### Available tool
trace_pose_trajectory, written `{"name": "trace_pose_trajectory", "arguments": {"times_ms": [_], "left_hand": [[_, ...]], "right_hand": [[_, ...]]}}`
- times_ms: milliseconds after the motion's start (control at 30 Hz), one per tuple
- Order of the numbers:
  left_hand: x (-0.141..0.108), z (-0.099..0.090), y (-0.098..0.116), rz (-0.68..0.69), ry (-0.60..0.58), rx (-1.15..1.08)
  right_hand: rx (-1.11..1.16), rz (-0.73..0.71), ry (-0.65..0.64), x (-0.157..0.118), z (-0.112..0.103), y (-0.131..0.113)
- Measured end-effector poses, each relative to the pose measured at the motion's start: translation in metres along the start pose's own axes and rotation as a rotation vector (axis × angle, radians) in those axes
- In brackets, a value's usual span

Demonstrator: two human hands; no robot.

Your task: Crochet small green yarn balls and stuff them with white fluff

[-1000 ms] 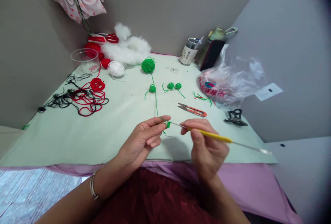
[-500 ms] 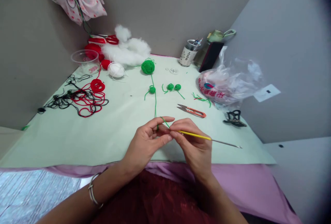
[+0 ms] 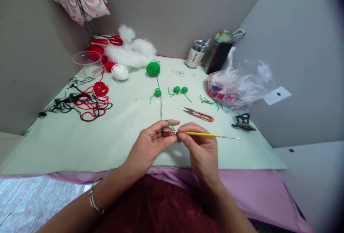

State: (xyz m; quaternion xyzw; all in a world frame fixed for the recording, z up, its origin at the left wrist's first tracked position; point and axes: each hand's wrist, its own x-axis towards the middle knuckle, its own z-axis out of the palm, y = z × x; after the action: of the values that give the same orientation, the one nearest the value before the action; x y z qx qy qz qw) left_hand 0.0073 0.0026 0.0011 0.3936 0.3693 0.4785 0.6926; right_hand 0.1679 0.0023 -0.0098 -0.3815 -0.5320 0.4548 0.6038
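My right hand point(image 3: 202, 148) pinches a crochet hook point(image 3: 201, 134) by its yellow grip. One thin metal end points left toward my other fingers, and the other end sticks out to the right. Green yarn point(image 3: 161, 109) runs from the green yarn ball point(image 3: 153, 69) down to my left hand point(image 3: 150, 141) and passes over its raised index finger. That hand is closed, thumb against fingers, on the yarn; a small green loop shows at the fingertips, partly hidden. Small green crocheted balls, one point(image 3: 157, 92) beside the strand and two point(image 3: 180, 90) to its right, lie beyond my hands.
Orange thread snips point(image 3: 199, 114), yarn scraps point(image 3: 209, 103) and a black hair claw point(image 3: 243, 122) lie right. A plastic bag point(image 3: 236, 86), phone point(image 3: 219, 58) and pen jar point(image 3: 195, 55) stand behind. Left are tangled black and red yarn point(image 3: 88, 105), white stuffing point(image 3: 131, 52) and a clear tub point(image 3: 87, 62).
The crochet hook has swung closer to level, its right end rising and shifting left. Its left metal tip now shows near my left fingers. Both hands have shifted slightly left.
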Motion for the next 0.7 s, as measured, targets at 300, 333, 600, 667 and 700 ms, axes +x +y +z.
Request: {"name": "trace_pose_trajectory", "arguments": {"times_ms": [300, 333, 600, 667, 700], "left_hand": [[0.0008, -0.0039, -0.0033, 0.038, -0.009, 0.064], [0.001, -0.0043, -0.0037, 0.039, -0.02, 0.068], [0.0013, -0.0059, -0.0029, 0.042, -0.069, 0.066], [0.0009, -0.0056, -0.0022, 0.032, -0.048, 0.086], [0.0008, -0.0055, -0.0018, 0.037, -0.039, 0.092]], "right_hand": [[-0.043, 0.079, 0.008, -0.0022, 0.003, -0.0005], [-0.028, 0.088, 0.003, -0.0024, 0.0033, -0.0002], [0.123, 0.208, -0.034, -0.0014, -0.0007, 0.0033], [0.123, 0.216, -0.033, -0.0016, -0.0008, 0.0041], [0.117, 0.22, -0.036, -0.0019, -0.0006, 0.0045]]}}
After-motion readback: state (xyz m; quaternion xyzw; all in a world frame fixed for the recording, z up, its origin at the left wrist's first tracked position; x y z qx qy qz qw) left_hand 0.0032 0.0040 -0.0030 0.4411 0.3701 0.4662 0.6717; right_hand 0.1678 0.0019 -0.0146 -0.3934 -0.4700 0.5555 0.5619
